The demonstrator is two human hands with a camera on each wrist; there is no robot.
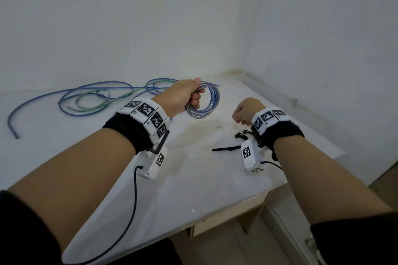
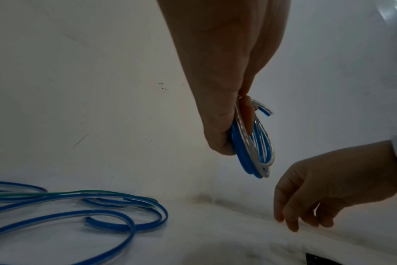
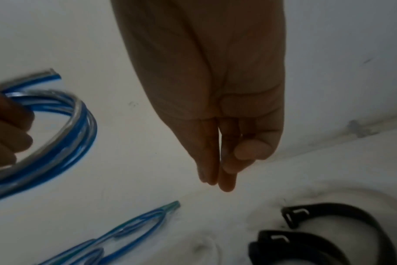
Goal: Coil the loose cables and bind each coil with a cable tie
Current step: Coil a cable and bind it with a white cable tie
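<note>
A small coil of blue-and-clear plastic cable (image 1: pixel 203 101) is gripped in the left hand (image 1: pixel 183 97). The black strap-like cable ties (image 3: pixel 324 231) lie just below the right hand's (image 1: pixel 247 111) loosely gathered, empty fingers (image 3: pixel 224 172), nearer that hand.

The blue-and-clear coil (image 1: pixel 203 101) was wound into a small ring, held up off the table. The loose cables (image 1: pixel 90 97), blue and green, sprawled in big loops at the back left. Black cable ties (image 3: pixel 324 233) lay curled near the right.
</note>
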